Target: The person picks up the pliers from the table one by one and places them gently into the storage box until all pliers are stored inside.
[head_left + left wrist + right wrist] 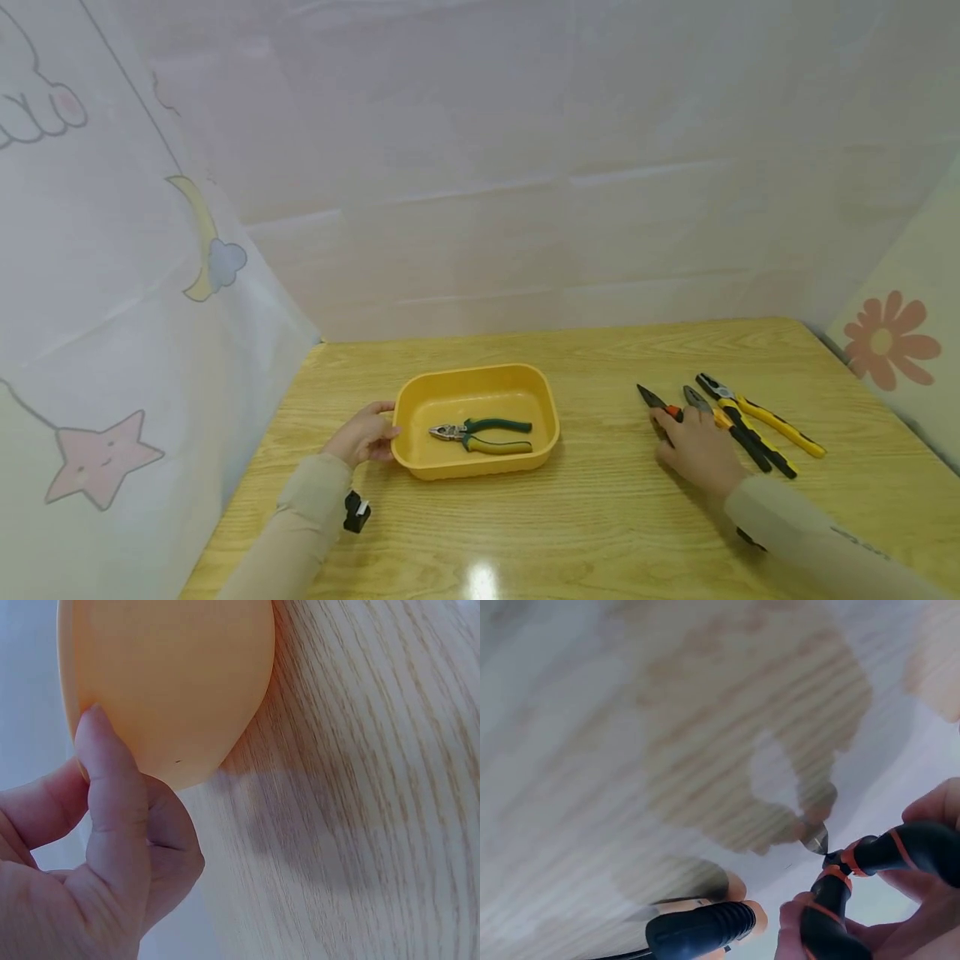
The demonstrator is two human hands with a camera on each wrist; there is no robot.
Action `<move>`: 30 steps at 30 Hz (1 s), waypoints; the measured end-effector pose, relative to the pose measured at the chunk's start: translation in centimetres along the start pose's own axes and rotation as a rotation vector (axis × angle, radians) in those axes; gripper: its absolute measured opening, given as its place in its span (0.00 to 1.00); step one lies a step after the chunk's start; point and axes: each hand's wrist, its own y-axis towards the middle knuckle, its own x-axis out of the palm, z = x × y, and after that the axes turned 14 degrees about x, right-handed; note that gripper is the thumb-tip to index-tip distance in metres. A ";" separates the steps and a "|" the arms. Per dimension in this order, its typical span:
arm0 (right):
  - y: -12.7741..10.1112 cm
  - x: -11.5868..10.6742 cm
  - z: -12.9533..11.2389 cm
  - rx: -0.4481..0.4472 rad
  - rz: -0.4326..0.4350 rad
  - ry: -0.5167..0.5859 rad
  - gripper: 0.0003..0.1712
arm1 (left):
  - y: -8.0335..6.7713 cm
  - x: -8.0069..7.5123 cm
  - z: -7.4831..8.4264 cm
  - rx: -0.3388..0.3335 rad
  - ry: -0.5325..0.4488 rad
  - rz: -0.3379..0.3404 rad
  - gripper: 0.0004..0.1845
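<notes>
In the head view my left hand pinches the left rim of a yellow plastic tray, thumb inside the wall. Combination pliers with green and yellow handles lie in the tray. To the right, my right hand grips long-nose pliers that have dark jaws and black-and-red handles. Its palm side is hidden from above. Right beside that hand lie pliers with orange-and-black handles. Yellow-and-black pliers lie just beyond them.
The wooden table carries the tray and the tools. A pale cloth hangs behind it and along both sides. A small black object shows by my left wrist.
</notes>
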 end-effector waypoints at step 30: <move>-0.5 -2.3 -1.2 -0.026 0.192 0.000 0.27 | 0.1 0.0 -0.1 -0.010 -0.023 0.005 0.29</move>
